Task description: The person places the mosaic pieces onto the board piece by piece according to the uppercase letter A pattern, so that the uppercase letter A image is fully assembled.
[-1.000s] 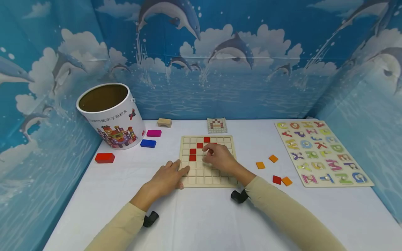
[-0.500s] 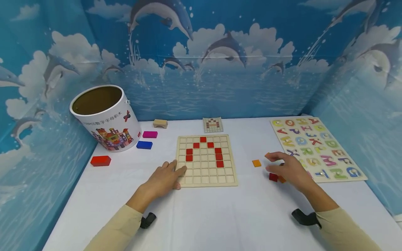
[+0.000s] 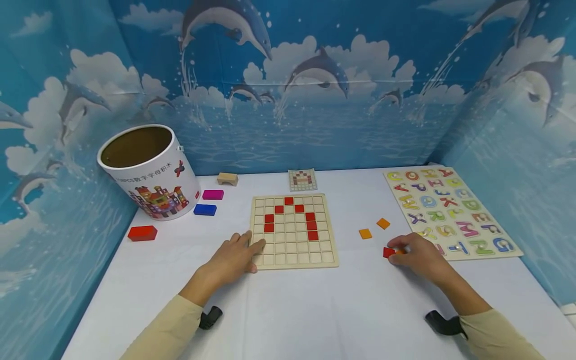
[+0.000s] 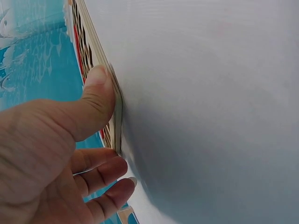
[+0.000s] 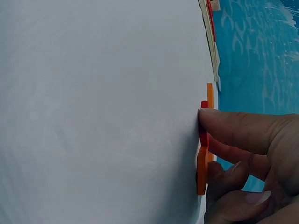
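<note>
On the white table lies a wooden grid board (image 3: 288, 254), with several red tiles set in its squares in an arch. My left hand (image 3: 229, 260) rests at the board's left edge. Its thumb presses on the rim, and its other fingers are loosely bent beside the corner in the left wrist view. To the right of the board, my right hand (image 3: 420, 257) pinches a loose red tile (image 3: 388, 252) between thumb and fingers, low at the table. An orange tile (image 5: 202, 172) touches that red one and is partly hidden by the hand in the head view.
Two orange tiles (image 3: 365, 233) lie between board and right hand. Behind the board is a small pattern card (image 3: 302, 180). An alphabet puzzle board (image 3: 454, 215) is at right. At left stand a white bucket (image 3: 150, 175), a red block (image 3: 142, 233), a blue block (image 3: 205, 210) and a magenta block (image 3: 213, 194).
My right hand has left the board and moved right to the loose tiles, then lowered onto the red one. My left hand has stayed at the board's edge. The head view has shifted slightly.
</note>
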Available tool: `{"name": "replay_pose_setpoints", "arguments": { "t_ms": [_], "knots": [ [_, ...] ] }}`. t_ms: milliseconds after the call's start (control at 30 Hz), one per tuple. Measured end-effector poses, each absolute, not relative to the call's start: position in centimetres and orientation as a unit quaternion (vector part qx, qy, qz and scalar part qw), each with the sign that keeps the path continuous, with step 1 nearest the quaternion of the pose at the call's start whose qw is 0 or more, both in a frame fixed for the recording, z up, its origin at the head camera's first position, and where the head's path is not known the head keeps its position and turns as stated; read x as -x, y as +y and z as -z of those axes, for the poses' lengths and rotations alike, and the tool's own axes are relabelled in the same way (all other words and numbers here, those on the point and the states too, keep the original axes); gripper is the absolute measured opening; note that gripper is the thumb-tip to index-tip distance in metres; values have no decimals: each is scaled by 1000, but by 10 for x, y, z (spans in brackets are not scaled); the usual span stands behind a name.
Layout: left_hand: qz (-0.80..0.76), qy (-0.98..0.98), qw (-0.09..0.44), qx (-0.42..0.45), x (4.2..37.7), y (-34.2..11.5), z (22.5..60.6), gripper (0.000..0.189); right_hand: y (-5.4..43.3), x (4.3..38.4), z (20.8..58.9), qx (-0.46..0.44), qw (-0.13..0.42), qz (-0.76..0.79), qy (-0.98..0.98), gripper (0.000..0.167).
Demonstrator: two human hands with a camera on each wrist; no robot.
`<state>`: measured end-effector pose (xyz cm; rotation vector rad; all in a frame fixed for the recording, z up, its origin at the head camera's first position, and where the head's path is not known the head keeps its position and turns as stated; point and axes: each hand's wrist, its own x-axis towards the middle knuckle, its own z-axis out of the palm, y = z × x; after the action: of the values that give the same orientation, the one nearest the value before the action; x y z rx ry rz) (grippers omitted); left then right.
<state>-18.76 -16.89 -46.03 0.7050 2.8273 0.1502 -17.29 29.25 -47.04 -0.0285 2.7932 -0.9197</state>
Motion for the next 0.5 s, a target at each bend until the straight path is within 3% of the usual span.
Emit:
{"name": "replay_pose_setpoints", "arguments": {
  "t_ms": [500],
  "knots": [
    [-51, 962, 117, -240, 187, -169, 459, 72, 292, 179, 466, 56, 97, 316, 942, 16]
  ]
}}
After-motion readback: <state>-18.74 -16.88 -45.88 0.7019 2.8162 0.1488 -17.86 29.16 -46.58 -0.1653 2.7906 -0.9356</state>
